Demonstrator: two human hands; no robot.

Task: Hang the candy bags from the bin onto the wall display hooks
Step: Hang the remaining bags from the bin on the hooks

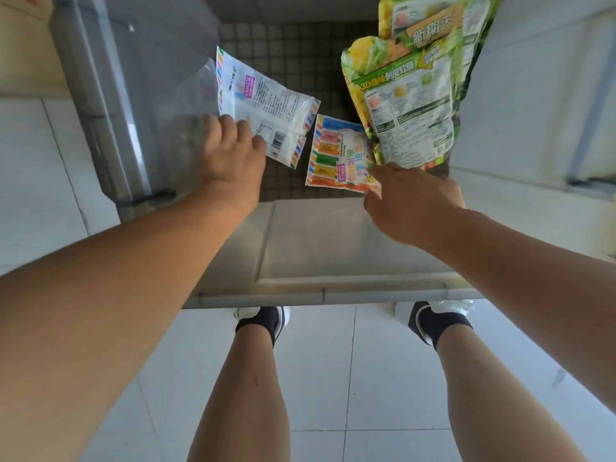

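**A:** Where's the stock?
**B:** All in the translucent grey plastic bin (316,241), which has a grid-pattern floor. The flat white plastic candy bag (266,108) with striped edges lies back side up, barcode showing, left of centre on the bin floor. The small rainbow-striped candy bag (328,155) lies flat just right of it, with a narrow gap between them.
**A:** Green ones?
**B:** Two green printed candy bags (406,105), one behind the other, stand up out of the bin's right side toward the camera. The upper one is blurred.
**A:** Left hand?
**B:** The left hand (233,151) is down in the bin, knuckles up, fingers bent onto the near-left corner of the white bag beside the barcode. The thumb is hidden, so I cannot tell pinch from plain touch.
**A:** Right?
**B:** The right hand (410,201) is at the lower edge of the green bags and holds them up there. Its fingers are tucked out of sight behind the hand. Its thumb side overlaps the near-right corner of the striped bag; contact there is unclear.
**A:** Around the bin?
**B:** White tiled floor (316,378). The person's feet, in white shoes (260,313) with black socks, stand right at the bin's near rim.
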